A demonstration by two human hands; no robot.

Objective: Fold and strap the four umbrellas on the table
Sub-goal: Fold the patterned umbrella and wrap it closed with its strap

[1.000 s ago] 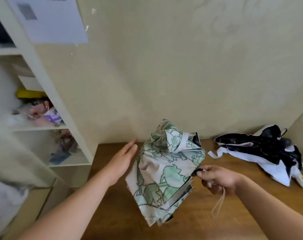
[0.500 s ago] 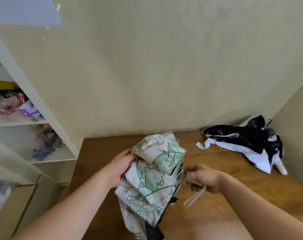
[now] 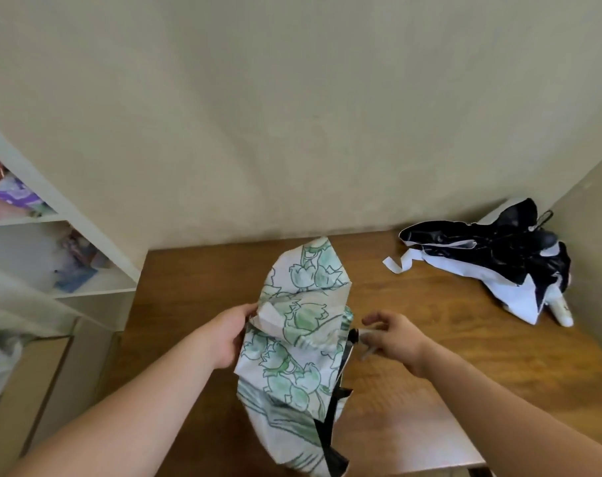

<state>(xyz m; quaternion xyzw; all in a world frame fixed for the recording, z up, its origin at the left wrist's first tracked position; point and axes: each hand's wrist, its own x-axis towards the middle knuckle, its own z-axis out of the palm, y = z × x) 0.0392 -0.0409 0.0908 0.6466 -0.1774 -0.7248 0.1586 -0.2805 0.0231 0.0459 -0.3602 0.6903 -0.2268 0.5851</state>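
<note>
Green-and-white flowered fabric of a floral umbrella (image 3: pixel 299 342) hangs loosely bunched over the near middle of the wooden table (image 3: pixel 430 342), held up between both hands. The left hand (image 3: pixel 225 333) grips the canopy's left edge, fingers curled into the cloth. The right hand (image 3: pixel 390 333) sits just beside the canopy's right side, fingers curled around a pale cord at the black handle end, though blur makes the exact grip hard to read. Black lining shows along the canopy's lower right edge. Well apart, at the far right of the table near the corner of the beige wall (image 3: pixel 292 115), a black-and-white umbrella (image 3: pixel 506 259) lies crumpled and unstrapped, its white strap trailing left on the wood. White shelves (image 3: pixel 96 287) with blurred coloured items stand beside the table's left end.
</note>
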